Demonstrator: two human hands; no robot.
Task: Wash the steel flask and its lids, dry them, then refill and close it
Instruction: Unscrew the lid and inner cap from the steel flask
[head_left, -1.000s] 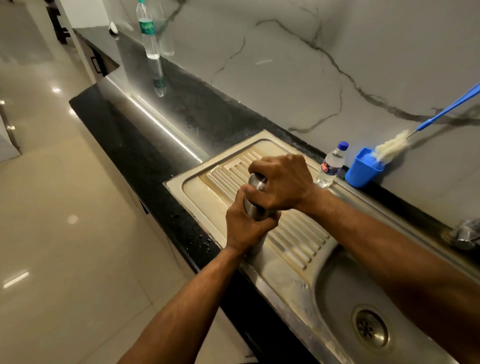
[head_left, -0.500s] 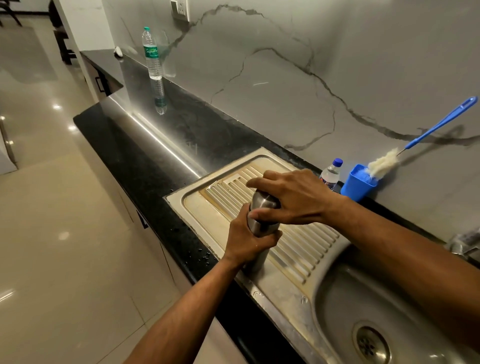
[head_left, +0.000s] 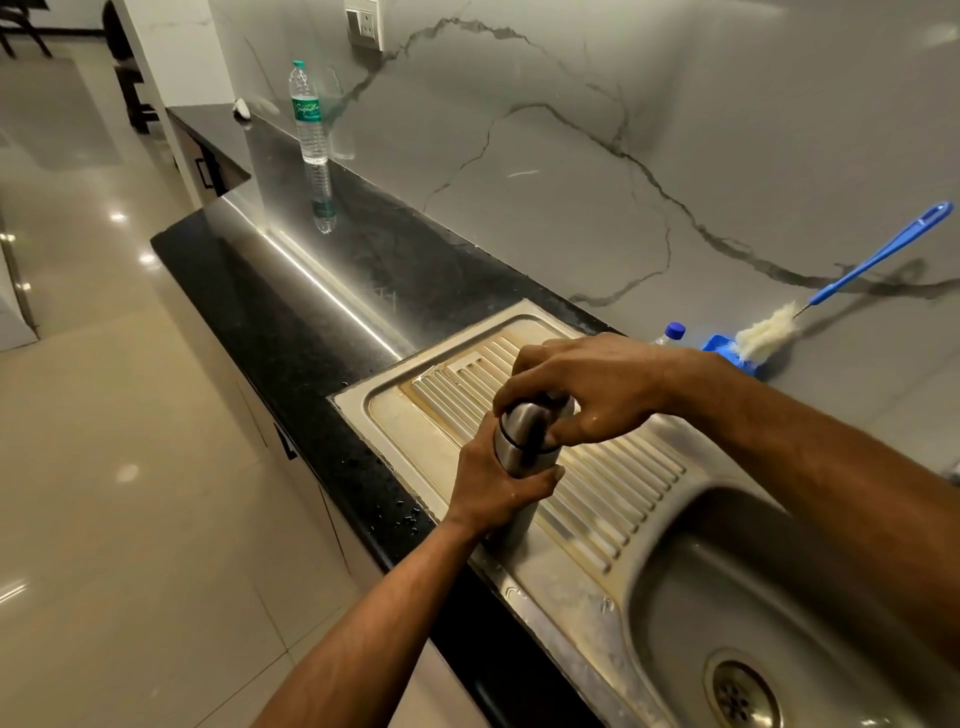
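Your left hand (head_left: 498, 483) wraps the rigid, likely wet-slick steel flask (head_left: 522, 441) mid-body while your right hand (head_left: 582, 387) pinches its lid (head_left: 540, 410); grip firmly, it could slip.

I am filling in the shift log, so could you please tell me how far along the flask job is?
Done: nothing can be confirmed; droplets on the black counter only hint at water use.
In hand: the steel flask stands on the sink's drainboard; the left hand grips its body and the right hand grips the lid.
Left: whether the lid is going on or off cannot be told. The bottle brush sits in its blue cup.
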